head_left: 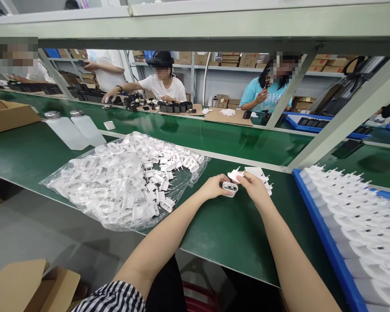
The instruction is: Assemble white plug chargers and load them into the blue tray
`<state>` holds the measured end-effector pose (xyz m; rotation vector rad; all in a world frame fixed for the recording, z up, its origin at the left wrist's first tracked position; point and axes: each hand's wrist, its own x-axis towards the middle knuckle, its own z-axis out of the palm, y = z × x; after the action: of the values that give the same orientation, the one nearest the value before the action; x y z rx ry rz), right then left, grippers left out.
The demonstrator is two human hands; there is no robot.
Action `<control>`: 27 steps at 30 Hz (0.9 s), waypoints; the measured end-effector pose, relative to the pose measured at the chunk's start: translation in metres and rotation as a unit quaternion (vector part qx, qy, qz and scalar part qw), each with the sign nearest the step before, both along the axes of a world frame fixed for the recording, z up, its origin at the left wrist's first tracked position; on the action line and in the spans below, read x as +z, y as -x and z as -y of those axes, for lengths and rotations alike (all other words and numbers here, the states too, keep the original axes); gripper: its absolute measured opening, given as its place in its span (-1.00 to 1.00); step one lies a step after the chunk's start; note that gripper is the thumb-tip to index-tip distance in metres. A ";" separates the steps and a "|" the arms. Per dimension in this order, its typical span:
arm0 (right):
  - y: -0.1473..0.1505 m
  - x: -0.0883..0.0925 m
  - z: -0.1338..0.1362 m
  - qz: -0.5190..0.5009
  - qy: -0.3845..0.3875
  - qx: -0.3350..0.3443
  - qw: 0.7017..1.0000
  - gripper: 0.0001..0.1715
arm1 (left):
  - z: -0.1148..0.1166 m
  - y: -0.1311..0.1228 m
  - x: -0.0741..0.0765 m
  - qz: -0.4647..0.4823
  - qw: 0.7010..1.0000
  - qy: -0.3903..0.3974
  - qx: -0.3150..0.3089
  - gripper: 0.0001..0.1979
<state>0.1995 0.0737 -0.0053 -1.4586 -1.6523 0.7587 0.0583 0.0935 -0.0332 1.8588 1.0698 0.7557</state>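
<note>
On the green bench (214, 234): two hands, both gripping. Left hand (215, 186) holds one white casing (230, 189), open end up; right hand (254, 186) pinches one white pronged cap (235, 175) just beside it, contact unclear. Leftward, one clear plastic bag (56, 177), its white pieces (167, 204) uncountable; two bottles (66, 132) behind. Rightward, one blue tray (329, 242).

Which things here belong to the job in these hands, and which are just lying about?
Seemingly in use:
white case, in the left hand
plug cap, in the right hand
clear bag with white pieces
blue tray of white plugs

Probably just lying about:
two bottles
cardboard box, far left
open carton, lower left
</note>
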 end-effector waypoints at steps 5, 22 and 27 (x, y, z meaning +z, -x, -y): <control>0.000 -0.001 0.001 0.016 0.029 0.023 0.999 -0.81 | 0.000 0.001 0.002 -0.011 1.000 0.002 0.012 -0.64; -0.003 0.002 0.006 0.126 0.023 0.051 0.991 -0.88 | 0.008 0.007 0.015 -0.030 0.999 0.003 0.025 -0.66; -0.002 0.007 0.006 0.185 0.032 0.035 0.982 -0.82 | 0.008 0.005 0.021 -0.125 0.990 -0.050 0.045 -0.64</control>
<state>0.2018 0.0676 0.0013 -1.6700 -1.9825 0.6075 0.0532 0.0856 -0.0118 2.0416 1.3025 0.6493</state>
